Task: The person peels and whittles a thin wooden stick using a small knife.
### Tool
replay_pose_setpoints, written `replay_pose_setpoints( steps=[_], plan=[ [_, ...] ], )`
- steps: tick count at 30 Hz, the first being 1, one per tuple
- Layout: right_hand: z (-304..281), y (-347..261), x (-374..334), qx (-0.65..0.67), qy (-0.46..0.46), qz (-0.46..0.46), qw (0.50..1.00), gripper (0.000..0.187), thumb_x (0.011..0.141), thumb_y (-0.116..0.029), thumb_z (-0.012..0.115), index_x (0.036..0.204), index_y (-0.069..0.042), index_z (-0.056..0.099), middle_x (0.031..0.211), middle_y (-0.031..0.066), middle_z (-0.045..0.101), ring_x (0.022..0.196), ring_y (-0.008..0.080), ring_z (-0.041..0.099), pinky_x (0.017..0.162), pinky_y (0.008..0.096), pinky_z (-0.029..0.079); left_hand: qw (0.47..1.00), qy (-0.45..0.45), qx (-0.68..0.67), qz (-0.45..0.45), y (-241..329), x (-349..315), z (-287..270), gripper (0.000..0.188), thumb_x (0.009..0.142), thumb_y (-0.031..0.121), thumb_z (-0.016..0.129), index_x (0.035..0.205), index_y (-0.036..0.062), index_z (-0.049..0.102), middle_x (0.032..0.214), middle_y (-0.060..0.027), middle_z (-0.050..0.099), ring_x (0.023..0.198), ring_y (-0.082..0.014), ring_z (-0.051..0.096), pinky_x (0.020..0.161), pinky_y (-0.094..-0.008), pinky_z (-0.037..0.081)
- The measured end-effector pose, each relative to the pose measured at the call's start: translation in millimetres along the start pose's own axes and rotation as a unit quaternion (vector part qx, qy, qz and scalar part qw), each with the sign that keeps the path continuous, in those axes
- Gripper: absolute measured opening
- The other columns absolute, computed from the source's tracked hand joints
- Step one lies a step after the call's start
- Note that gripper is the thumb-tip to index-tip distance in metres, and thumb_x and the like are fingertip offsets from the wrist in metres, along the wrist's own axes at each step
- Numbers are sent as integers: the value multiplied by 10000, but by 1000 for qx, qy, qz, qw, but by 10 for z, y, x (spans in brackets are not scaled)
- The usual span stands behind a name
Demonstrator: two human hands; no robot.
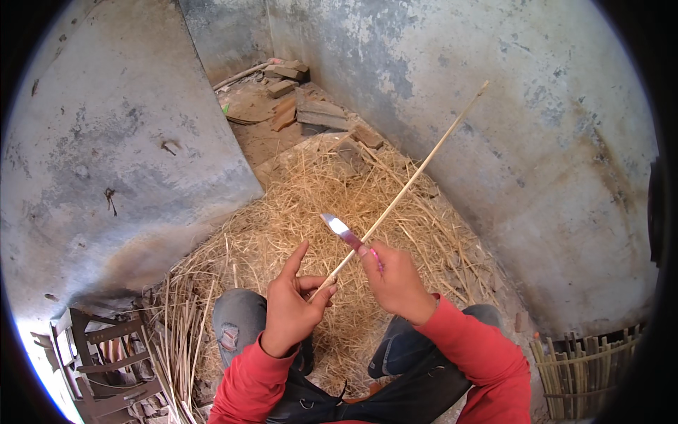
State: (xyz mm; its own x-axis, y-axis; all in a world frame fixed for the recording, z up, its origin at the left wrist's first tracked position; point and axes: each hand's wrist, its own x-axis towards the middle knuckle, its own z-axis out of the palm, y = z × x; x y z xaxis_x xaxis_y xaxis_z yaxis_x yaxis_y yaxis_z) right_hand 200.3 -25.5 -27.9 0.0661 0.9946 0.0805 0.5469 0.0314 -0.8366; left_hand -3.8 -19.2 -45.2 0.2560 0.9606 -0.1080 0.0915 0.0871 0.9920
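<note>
A long, thin, pale stick [418,174] slants from my left hand up to the right, its far end in front of the wall. Near its lower end, my left hand [294,307] pinches it between thumb and fingers, with the index finger stretched out. My right hand [395,278] is closed around the handle of a knife [340,229]. The knife crosses the stick just above my left hand, its shiny blade pointing up and left. A bit of pink shows at the right hand's fingers. Whether the blade's edge touches the stick, I cannot tell.
Straw-coloured shavings [282,233] cover the floor between and beyond my knees. A bundle of long thin strips [180,346] lies at left, by a dark wooden frame [106,353]. Bricks [321,113] lie by the far corner. A slatted bamboo piece [583,374] stands at right. Walls rise both sides.
</note>
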Motion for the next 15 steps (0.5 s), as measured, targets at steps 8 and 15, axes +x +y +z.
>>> replay_pose_setpoints(
  steps=[8,15],
  plan=[
    [339,-29,-190,11,-81,6,997,342,1079,-241,551,848,4,611,574,180,524,491,275,558,501,400,398,999,26,13,26,-99,-11,-29,1048,876,-99,736,1666,9,57,924,-147,793,751,-103,723,647,-241,573],
    [343,72,-143,144,-115,65,981,346,1056,-254,598,843,8,671,570,93,526,533,140,507,513,351,405,998,-19,-51,-9,0,-6,-87,1134,899,-94,719,1647,26,-125,983,-177,789,776,-133,736,653,-246,576]
  ],
)
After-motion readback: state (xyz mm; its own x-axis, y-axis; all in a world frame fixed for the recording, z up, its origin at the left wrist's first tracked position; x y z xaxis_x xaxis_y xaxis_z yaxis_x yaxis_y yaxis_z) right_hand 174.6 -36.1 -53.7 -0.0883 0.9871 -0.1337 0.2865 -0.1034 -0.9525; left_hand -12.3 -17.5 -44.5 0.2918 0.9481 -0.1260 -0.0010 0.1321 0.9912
